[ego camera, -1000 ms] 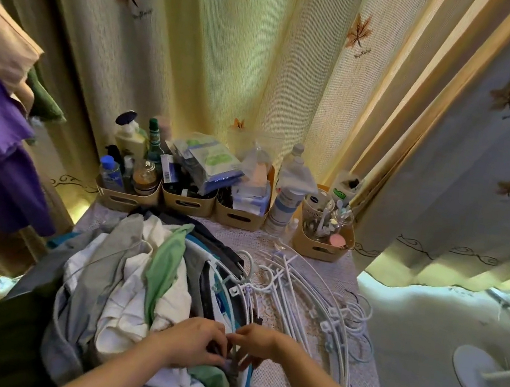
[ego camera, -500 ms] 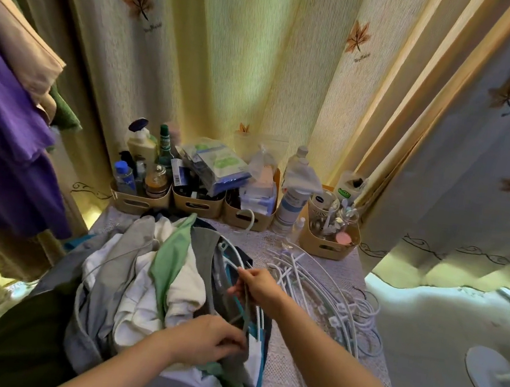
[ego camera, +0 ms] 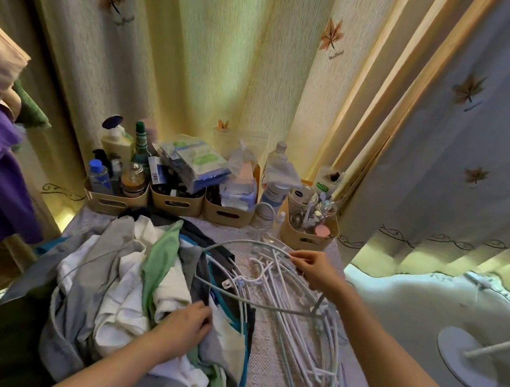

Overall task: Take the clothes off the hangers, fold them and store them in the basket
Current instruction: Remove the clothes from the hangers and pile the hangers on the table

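beside the clothes pile (ego camera: 122, 289), loose hangers (ego camera: 301, 341) crowd the table (ego camera: 267, 375).

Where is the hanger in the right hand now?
Head view, right of centre: the hanger is pinched by the right hand above the bare hangers on the table, just right of the clothes.

Both arms forward; right hand (ego camera: 315, 270) pinching, left hand (ego camera: 186, 324) gripping.

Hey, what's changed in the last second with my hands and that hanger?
The right hand left the left hand, pinched a white hanger and drew it from the clothes pile, rightward over the empty hangers. The left hand stayed holding the clothes down; the storage bins did not move.
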`<action>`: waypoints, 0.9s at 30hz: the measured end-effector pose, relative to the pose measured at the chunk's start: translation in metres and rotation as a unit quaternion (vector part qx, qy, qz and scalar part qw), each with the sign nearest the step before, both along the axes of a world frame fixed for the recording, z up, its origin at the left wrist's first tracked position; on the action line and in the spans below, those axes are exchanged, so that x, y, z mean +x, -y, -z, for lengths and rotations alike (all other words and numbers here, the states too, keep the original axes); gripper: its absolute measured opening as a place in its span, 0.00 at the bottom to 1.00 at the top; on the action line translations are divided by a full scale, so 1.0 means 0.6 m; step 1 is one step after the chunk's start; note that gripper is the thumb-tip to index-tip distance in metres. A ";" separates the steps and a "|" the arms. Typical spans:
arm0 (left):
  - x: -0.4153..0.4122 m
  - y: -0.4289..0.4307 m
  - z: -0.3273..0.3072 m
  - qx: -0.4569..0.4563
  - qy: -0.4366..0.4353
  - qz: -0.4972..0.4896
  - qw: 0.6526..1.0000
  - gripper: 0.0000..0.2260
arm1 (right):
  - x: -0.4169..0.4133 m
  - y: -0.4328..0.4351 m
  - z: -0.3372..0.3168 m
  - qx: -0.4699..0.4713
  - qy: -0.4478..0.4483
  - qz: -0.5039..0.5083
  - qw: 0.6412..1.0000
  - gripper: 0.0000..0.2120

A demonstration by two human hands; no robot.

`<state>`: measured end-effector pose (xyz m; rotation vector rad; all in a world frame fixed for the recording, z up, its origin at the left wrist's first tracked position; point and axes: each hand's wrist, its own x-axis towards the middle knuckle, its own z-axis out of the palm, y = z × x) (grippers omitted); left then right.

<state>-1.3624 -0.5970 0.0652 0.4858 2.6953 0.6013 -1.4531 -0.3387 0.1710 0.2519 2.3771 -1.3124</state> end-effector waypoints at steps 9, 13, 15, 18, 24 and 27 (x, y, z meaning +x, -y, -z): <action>-0.051 -0.026 0.026 -0.135 -0.032 0.140 0.980 0.15 | 0.068 -0.187 0.095 0.042 -0.074 0.237 0.968 0.14; -0.060 -0.015 0.002 -0.091 -0.029 0.177 0.979 0.14 | 0.106 -0.193 0.181 -0.002 0.030 0.267 0.963 0.16; -0.059 0.000 -0.013 -0.094 -0.008 0.164 0.982 0.14 | 0.116 -0.191 0.204 0.079 0.045 0.234 0.968 0.16; -0.054 0.021 -0.027 -0.172 -0.013 0.128 0.977 0.15 | 0.109 -0.162 0.204 0.195 0.019 0.270 0.943 0.16; -0.031 0.021 -0.008 -0.280 0.060 -0.030 0.958 0.24 | 0.079 -0.025 0.184 0.170 -0.149 0.252 0.941 0.07; -0.020 0.022 0.002 -0.260 0.035 -0.086 0.961 0.30 | 0.072 0.050 0.194 0.116 -0.104 0.125 0.980 0.08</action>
